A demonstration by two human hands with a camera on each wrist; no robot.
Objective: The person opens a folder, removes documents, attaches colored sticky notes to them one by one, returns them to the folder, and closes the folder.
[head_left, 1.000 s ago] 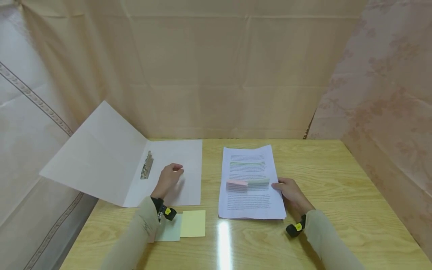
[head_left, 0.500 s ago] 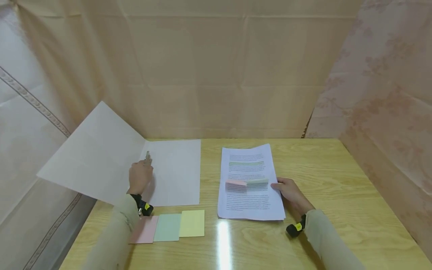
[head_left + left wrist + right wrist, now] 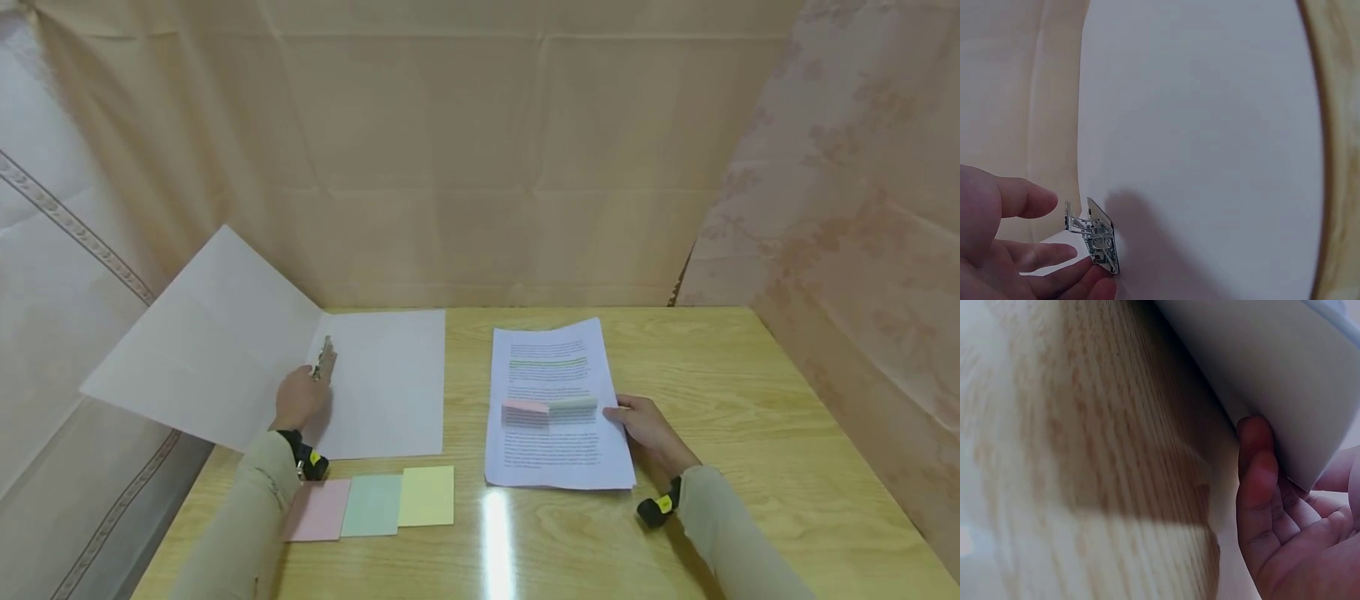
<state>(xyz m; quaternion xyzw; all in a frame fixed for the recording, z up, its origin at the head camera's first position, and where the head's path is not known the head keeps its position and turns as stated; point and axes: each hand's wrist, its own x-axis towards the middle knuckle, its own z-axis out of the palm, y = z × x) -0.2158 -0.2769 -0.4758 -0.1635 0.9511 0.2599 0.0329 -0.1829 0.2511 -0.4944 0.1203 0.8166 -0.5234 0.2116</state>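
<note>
A white clip folder (image 3: 390, 383) lies spread on the table's left side, its cover (image 3: 217, 342) tilted up. At its fold is a metal clip (image 3: 324, 357), whose wire and plates show in the left wrist view. My left hand (image 3: 300, 398) is at the clip's near end; its thumb stands apart from the metal and its lower fingers lie against or just beside it. My right hand (image 3: 651, 429) pinches the right edge of a stack of printed paper (image 3: 551, 458), thumb on top and fingers underneath. Pink (image 3: 527, 407) and green (image 3: 573, 403) sticky notes are on the top sheet.
Pink (image 3: 318, 510), green (image 3: 371, 505) and yellow (image 3: 427, 496) sticky note pads lie side by side in front of the folder. The wooden table (image 3: 750, 417) ends at a beige curtain (image 3: 480, 167) behind. A patterned cloth (image 3: 862, 217) hangs at the right.
My left hand has moved left from over the folder's right half to the clip, then slightly nearer. The pink pad has come into full view. My right hand keeps hold of the paper.
</note>
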